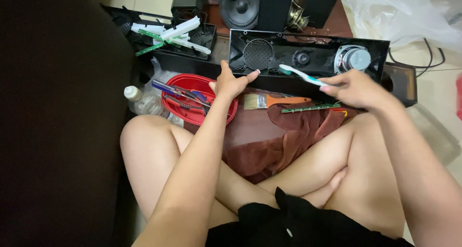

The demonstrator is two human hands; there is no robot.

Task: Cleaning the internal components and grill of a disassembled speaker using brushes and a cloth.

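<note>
Seated person brushes an opened black speaker panel with a toothbrush.

The right hand (353,89) is closed around the handle of a white-and-teal toothbrush (302,75); its long axis runs left–right, slightly tilted, bristle head pointing left and resting against the speaker panel (308,59). The left hand (231,82) is partly open, fingers and thumb pressed on the panel's near edge, bracing it, grasping nothing fully. The panel lies long-axis left to right, far of the knees, open side facing the camera, with a round grille (258,54) at left and a silver driver (353,58) at right. Judged: brush light and stiff, best held mid-handle; panel rigid but light plastic, driver cone fragile, safest gripped by its edges. Near it lie a paintbrush (272,101), a green circuit strip (311,107), a brown cloth (293,131) and a red bowl (226,116) of tools.
</note>
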